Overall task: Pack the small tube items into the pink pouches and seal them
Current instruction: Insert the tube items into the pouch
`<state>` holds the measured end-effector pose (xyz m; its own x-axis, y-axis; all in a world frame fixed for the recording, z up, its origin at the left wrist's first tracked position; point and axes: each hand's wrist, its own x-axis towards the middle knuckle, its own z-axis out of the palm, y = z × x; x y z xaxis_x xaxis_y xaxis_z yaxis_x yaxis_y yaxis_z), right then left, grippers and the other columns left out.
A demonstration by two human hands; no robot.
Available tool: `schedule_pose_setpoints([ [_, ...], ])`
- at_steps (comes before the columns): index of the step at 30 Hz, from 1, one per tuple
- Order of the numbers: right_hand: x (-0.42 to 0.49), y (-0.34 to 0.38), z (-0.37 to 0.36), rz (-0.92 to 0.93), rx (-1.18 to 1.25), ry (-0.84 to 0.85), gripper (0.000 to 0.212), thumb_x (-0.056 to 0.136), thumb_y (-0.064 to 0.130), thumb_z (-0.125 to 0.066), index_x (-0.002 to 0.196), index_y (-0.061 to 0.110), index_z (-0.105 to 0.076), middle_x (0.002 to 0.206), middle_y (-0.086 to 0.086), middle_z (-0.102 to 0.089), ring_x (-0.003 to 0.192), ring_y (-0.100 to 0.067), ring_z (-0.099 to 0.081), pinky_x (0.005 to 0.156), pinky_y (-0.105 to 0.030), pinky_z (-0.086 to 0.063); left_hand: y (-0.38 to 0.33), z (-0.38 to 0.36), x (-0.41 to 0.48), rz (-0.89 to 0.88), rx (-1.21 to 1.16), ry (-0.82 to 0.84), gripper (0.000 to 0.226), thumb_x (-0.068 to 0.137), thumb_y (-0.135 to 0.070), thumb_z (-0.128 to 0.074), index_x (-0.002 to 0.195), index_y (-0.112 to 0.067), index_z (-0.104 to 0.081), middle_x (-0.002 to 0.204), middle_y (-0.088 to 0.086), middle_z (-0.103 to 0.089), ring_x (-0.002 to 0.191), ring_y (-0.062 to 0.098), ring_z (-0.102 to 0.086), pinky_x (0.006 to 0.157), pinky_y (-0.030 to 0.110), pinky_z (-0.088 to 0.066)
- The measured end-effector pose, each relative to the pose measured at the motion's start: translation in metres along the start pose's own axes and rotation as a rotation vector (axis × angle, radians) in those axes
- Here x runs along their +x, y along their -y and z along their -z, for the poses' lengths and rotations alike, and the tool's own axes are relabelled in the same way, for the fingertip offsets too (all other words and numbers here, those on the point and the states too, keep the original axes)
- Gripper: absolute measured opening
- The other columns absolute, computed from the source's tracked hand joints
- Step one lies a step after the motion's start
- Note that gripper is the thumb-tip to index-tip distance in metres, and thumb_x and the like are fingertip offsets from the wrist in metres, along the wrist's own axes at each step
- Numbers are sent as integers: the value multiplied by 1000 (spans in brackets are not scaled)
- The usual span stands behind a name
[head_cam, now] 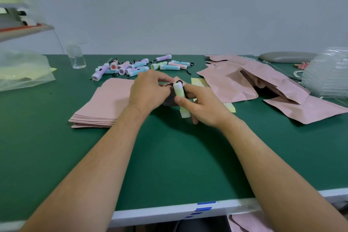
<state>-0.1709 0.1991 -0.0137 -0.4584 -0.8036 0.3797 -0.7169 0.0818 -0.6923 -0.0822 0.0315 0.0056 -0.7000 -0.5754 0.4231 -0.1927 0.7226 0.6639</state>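
The left hand (148, 90) and right hand (201, 105) meet just past the middle of the green surface (169, 156), almost touching. The right hand's thumb and fingers are curled round a pale green tube (180, 98), which points at 12 o'clock with its far end and black cord at the mouth of a pink pouch (169, 97). The left hand pinches that pouch at its opening, and the dark inside shows between the two hands. The tube is only at the mouth; most of its length is outside, in the right hand.

At 9 o'clock from the hands, a stack of flat pouches (105, 103) lies on the surface, partly under the left hand. At 11 to 12 o'clock sits a loose heap of tubes (135, 68) in blue, pink, lilac and green, each with a black cord. At 1 o'clock, just beyond the right hand, lies a yellow sheet (199, 82) with small dots. From 2 to 3 o'clock spreads a pile of puffed pouches (244, 81); what they contain cannot be seen.

Farther out, a clear bottle (77, 58) stands at 10 o'clock; whether it holds anything cannot be told. A crumpled plastic bag (22, 69) sits at the left edge, and a stack of clear plastic (327, 75) sits at the right edge.
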Motion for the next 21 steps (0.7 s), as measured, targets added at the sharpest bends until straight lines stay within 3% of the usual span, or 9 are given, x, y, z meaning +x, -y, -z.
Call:
schedule_pose_setpoints([
  [3,0,0,0,4,112,-52,7,102,37,-59,98,34,-64,93,11,-75,41,-22,-56,38,-30,-43,-1,3,0,61,-80,121,32,70,-42,-70,99,-41,-83,98,-25,-77,100,6,-71,92,40,-60],
  [6,2,-2,1,13,-23,-106,16,101,41,-58,85,38,-58,81,13,-70,61,-11,-60,51,-32,-47,0,2,-2,73,-170,171,37,67,-47,-66,98,-38,-83,94,-26,-77,85,-1,-72,83,34,-60],
  [8,3,-5,2,-5,-215,-117,25,100,45,-56,77,42,-47,76,13,-61,74,-16,-59,65,-43,-50,2,0,-3,49,-218,125,27,70,-40,-67,92,-39,-82,91,-29,-76,75,-7,-69,73,26,-57],
  [10,2,-4,3,-44,-323,-116,27,100,47,-53,76,42,-42,79,10,-61,79,-22,-58,72,-48,-52,3,-1,-3,14,-235,9,19,76,-26,-73,88,-41,-75,95,-28,-75,84,-10,-71,84,22,-58],
  [14,2,0,4,-65,-337,-153,32,101,47,-53,75,38,-38,78,4,-60,76,-26,-57,70,-49,-52,4,-5,-4,-86,-232,-129,27,79,-9,-73,78,-35,-65,111,-16,-76,76,-2,-75,79,33,-64],
  [17,1,2,6,-67,-274,-176,30,103,47,-51,81,31,-40,77,1,-58,60,-23,-55,59,-46,-52,1,-8,-3,-180,-155,-133,34,78,1,-68,71,-32,-75,118,-6,-78,101,5,-75,95,37,-60],
  [19,1,3,6,-60,-298,-185,27,104,46,-50,87,26,-44,78,-1,-59,59,-24,-56,59,-46,-52,-1,-9,-3,-236,-63,-127,32,85,-2,-67,90,-28,-85,122,-5,-77,117,14,-71,104,40,-55],
  [21,1,4,6,-67,-328,-209,30,104,46,-50,89,20,-46,78,-1,-59,67,-27,-56,64,-48,-51,-4,-9,-5,-258,64,-142,30,92,-13,-66,107,-33,-84,124,-11,-76,118,18,-70,99,41,-57],
])
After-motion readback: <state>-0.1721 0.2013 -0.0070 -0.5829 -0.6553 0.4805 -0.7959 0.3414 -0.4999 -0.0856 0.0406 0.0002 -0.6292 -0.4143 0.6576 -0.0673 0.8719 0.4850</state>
